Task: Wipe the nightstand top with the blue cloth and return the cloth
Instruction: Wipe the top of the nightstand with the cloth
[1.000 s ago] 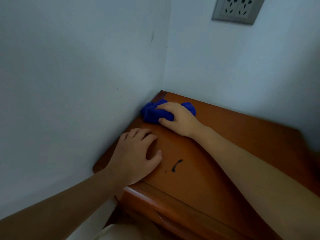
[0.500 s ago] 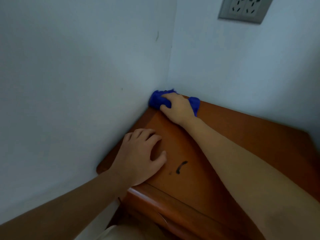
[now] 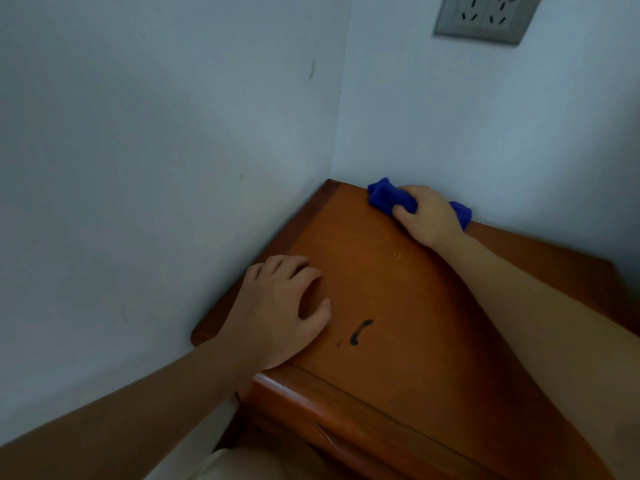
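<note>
Gripping blue cloth (image 3: 388, 199), right hand (image 3: 427, 216) hiding its middle

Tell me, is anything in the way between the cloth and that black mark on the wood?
Nothing visible. The right hand presses the cloth at the back edge by the wall. Bare wood lies between it and the mark. The left hand rests flat beside the mark, off that path.

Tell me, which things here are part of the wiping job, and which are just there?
Part of the job: blue cloth, nightstand top, right hand pressing the cloth, left hand resting flat.

Just there: wall socket, walls, dark mark on the wood.
</note>
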The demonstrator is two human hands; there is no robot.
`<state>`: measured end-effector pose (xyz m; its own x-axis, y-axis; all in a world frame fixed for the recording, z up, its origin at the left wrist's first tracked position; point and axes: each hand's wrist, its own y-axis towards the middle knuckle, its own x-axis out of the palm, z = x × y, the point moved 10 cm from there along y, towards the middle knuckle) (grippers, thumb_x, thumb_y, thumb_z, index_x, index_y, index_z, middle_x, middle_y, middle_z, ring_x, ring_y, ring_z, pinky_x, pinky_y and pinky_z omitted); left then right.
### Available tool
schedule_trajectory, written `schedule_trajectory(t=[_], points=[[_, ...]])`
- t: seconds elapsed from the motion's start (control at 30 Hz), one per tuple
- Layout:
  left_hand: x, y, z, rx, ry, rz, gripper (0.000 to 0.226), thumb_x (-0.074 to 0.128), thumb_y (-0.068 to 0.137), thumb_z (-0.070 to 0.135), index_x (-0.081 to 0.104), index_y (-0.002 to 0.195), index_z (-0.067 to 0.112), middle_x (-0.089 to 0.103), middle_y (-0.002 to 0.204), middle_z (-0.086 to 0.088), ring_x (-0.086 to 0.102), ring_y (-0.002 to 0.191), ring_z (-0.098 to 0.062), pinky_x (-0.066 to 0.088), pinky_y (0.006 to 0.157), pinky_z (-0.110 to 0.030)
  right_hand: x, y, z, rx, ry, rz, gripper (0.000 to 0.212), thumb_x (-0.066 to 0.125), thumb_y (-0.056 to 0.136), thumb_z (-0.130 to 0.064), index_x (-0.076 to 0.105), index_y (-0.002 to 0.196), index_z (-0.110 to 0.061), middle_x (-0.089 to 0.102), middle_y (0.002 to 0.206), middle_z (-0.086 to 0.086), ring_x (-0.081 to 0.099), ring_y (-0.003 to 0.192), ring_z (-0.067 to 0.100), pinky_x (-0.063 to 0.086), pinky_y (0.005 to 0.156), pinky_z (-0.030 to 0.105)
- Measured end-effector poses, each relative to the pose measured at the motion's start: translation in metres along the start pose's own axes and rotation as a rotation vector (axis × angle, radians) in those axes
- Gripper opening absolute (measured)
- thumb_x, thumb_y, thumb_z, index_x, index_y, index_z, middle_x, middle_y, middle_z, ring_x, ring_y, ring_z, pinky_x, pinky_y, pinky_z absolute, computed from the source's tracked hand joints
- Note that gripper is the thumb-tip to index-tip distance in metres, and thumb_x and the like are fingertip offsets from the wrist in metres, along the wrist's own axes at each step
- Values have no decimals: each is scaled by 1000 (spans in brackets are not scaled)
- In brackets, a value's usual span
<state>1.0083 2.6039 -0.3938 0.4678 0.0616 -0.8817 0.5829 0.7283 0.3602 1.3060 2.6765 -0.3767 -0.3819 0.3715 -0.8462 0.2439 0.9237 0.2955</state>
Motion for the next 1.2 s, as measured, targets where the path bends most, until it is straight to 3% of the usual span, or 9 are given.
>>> schedule_trajectory(t=[0.17,0.3,0.43,0.6,0.77,0.87,0.97,1.07,1.2], points=[[-2,0,2,-4,-2,-11,52,48,87,58,62,126,28,56,135,7,46,128,-15,36,107,-40,2,-9,-15,-56,14,29,30,61,92,-27,69,120,-21,71,108,1,64,97,21,50,86,38],[0,0,2,-1,13,-24,52,47,87,59,62,126,28,56,134,7,47,127,-15,38,106,-42,15,-49,-58,-222,70,-69,36,62,90,-31,66,126,-25,68,121,-9,61,108,10,49,96,36],[-1,0,2,-2,17,-6,52,48,85,58,65,123,26,59,129,5,51,123,-17,41,102,-42,22,-96,-90,-373,65,-139,43,63,93,-34,60,135,-26,62,135,-9,52,126,9,37,107,29],[0,0,0,-2,10,-4,52,47,86,58,63,125,27,58,132,6,49,125,-16,39,104,-40,23,-71,-69,-330,35,-179,43,59,94,-38,56,137,-30,61,136,-11,52,128,11,38,110,36],[1,1,-1,-1,7,0,51,48,87,58,63,125,28,57,133,7,48,126,-15,39,106,-41,5,-11,-25,-119,43,-35,30,61,94,-26,67,123,-20,66,109,-7,60,100,15,49,90,39],[0,0,0,-2,6,2,51,48,86,58,64,124,28,57,132,7,49,126,-15,38,105,-41,6,1,-18,-73,2,13,29,60,93,-26,69,120,-17,71,107,4,63,98,23,48,86,38],[0,0,2,-2,10,-9,52,46,87,59,63,125,27,57,133,7,48,127,-16,37,105,-39,6,-10,-24,-94,17,18,28,61,93,-26,69,119,-18,72,108,2,64,98,21,50,86,40],[0,0,2,3,14,-10,53,45,87,59,63,125,27,57,133,7,48,127,-16,38,105,-40,8,-42,-43,-153,54,-34,35,62,92,-32,66,126,-22,69,119,-4,61,107,14,50,94,41],[2,1,1,3,22,-4,52,45,87,58,64,123,26,59,131,5,50,125,-16,40,103,-40,13,-103,-74,-318,32,-134,44,62,94,-38,58,137,-28,61,136,-11,51,127,7,36,109,27]])
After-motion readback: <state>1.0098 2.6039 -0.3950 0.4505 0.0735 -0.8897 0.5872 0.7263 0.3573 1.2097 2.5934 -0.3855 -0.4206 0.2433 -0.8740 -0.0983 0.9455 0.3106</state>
